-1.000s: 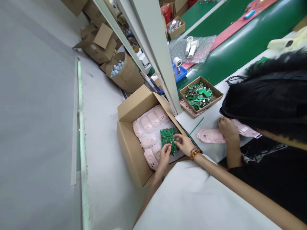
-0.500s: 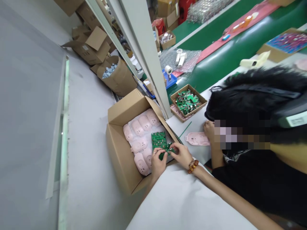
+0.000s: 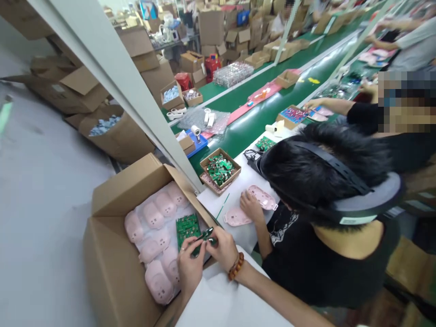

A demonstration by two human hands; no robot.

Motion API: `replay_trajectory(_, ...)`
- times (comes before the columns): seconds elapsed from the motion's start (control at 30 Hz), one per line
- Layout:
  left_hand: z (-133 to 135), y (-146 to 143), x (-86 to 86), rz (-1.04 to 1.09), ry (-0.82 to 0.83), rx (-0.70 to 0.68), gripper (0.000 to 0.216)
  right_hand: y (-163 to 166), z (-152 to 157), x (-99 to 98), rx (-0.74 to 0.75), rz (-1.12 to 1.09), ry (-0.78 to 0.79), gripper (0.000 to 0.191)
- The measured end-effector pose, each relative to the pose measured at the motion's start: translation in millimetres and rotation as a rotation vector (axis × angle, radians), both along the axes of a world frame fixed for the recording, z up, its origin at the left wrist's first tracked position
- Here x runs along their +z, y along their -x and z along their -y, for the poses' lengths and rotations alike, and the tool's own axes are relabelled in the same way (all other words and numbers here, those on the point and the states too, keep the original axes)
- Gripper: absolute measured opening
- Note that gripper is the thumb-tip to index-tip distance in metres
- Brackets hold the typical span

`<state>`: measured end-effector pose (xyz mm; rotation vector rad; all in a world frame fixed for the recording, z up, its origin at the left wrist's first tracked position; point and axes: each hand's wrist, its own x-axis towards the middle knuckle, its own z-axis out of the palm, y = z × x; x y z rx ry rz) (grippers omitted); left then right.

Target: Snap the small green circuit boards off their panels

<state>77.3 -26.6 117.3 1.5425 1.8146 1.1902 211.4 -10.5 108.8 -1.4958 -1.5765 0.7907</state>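
Both my hands meet over the near right corner of a cardboard box (image 3: 102, 259). My left hand (image 3: 191, 268) has its fingers closed on a small green circuit board (image 3: 205, 234). From the other side my right hand (image 3: 223, 247), with a beaded bracelet at the wrist, pinches the same board. A larger green circuit board panel (image 3: 187, 229) lies in the box, just beyond my fingers. Around it, pink plastic shells (image 3: 158, 279) rest in the box on whitish sheeting. My fingers hide part of the small board.
At right a co-worker (image 3: 327, 181) leans over the white table, one hand at pink shells (image 3: 262, 198). A small carton of green boards (image 3: 220, 169) stands beyond the box. A slanting metal post (image 3: 136, 86) rises beside it. The green conveyor (image 3: 238, 129) runs behind.
The view has swung right and up, so the box and my hands appear lower left. The small board in my hands is tilted up more. The co-worker's hand has shifted over the pink shells.
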Motion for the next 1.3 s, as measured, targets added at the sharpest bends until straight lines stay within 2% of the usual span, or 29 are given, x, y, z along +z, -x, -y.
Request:
replay_trajectory(0.27, 3, -2, -4.6, -0.102, -0.015, -0.051, 0.028, -1, 9, -8.9, -0.097, -0.041, -0.086, 0.015)
replay_trajectory(0.53, 13, -8, 0.5, -0.109, 0.027, -0.068, 0.039, -8, 17, -2.6, -0.065, -0.042, -0.095, 0.017)
replay_trajectory(0.67, 16, -8, 1.2, -0.096, -0.001, -0.028, 0.043, -9, 20, -0.2, -0.016, -0.065, -0.023, 0.014)
replay_trajectory(0.87, 16, -10, 4.0, -0.094, -0.02, -0.074, 0.037, -10, 21, 0.8, -0.028, -0.107, -0.004, 0.019)
replay_trajectory(1.1, 19, -19, 6.2, -0.071, 0.081, -0.017, 0.028, -13, 21, 8.5, -0.021, -0.123, -0.011, 0.021)
replay_trajectory(1.3, 11, -8, 12.6, 0.002, 0.145, -0.023, 0.019, -16, 17, 9.6, -0.023, -0.144, 0.072, 0.011)
